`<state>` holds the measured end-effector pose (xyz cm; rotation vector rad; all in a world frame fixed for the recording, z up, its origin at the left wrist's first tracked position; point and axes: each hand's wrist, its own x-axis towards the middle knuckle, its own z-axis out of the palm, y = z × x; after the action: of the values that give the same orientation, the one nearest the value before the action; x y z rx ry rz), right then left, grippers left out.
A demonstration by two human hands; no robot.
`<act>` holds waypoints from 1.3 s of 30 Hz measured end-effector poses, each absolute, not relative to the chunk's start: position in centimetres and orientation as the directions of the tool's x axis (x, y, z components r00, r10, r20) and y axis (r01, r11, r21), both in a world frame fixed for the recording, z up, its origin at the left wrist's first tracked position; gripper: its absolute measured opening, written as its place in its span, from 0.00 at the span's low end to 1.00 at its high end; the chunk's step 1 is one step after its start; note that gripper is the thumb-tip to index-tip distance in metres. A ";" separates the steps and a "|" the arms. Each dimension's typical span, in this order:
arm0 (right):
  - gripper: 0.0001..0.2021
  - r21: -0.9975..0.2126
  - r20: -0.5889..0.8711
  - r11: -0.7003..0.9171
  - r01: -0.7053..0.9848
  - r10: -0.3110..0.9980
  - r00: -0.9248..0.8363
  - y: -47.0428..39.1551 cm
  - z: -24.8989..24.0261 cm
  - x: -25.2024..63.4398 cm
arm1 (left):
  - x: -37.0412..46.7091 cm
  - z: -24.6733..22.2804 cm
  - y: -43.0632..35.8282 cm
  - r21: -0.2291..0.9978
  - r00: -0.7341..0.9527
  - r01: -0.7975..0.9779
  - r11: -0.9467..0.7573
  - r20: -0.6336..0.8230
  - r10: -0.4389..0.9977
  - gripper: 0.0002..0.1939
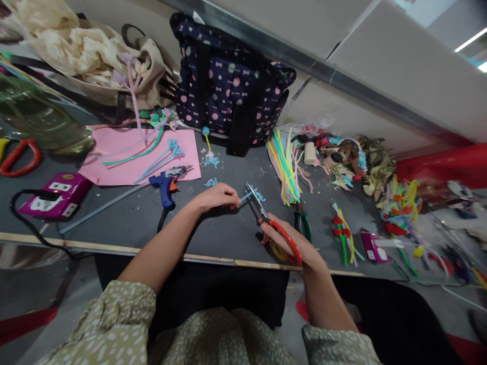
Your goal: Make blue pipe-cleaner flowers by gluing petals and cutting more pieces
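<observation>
Note pale panelled wall [384, 56] behind wood-edged grey tabletop [205, 233]. Find far-right clutter [456, 261] too blurred to identify; translucent bottle [41, 119] cut off at left. Record hands as apart: right hand [276, 237] gripping red-handled scissors [263, 212], left hand [218, 196] pinching blue fuzzy stem [245, 196], partly hidden by scissor blades.

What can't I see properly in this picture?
All in the head view:
- One end of the blue strip: hidden by the fingers of the left hand.
- Inside the dark bag: hidden by its front.
- The rest of the bottle: cut off by the left edge.
- The clutter at far right: too blurred.
</observation>
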<state>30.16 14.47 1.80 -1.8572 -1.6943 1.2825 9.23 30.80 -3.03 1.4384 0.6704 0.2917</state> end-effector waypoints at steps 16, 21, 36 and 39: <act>0.20 -0.768 -0.477 -0.401 0.499 0.879 -0.028 14.3 1.1 29.9 | 9.1 -3.0 31.0 0.966 0.799 0.215 0.143 -0.258 0.543 0.11; 0.19 -0.753 -0.475 -0.411 0.514 0.880 0.007 14.5 1.1 29.8 | 9.0 -3.0 31.1 0.969 0.796 0.190 0.160 -0.247 0.553 0.11; 0.20 -0.777 -0.515 -0.473 0.416 0.857 0.013 15.3 0.8 30.0 | 9.3 -3.6 31.2 0.963 0.788 0.239 0.124 -0.267 0.555 0.14; 0.19 -0.769 -0.528 -0.481 0.421 0.849 0.007 15.7 0.8 30.0 | 9.5 -3.4 31.1 0.958 0.780 0.261 0.119 -0.282 0.559 0.15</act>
<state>29.98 15.65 0.75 -1.8975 -1.3036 1.4729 9.47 31.08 -3.43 1.4703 0.7032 0.2462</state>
